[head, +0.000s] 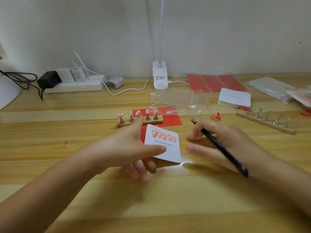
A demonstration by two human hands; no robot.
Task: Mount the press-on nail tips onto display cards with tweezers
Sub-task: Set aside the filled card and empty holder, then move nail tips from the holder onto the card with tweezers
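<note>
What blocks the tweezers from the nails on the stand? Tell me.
The left hand, holding the display card, reaches its index finger across the wooden nail stand. The tweezers sit right of it.

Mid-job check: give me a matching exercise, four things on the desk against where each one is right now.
Things:
1. display card
2. tweezers
3. wooden stand with pink nail tips
4. stack of blank cards

Places:
A. lying on the desk at far right, in front of the red sheets
B. held in the right hand
C. held at its edge by the left hand
D. on the desk beyond the card, behind the left index finger

Pairs: 1-C, 2-B, 3-D, 4-A
</note>
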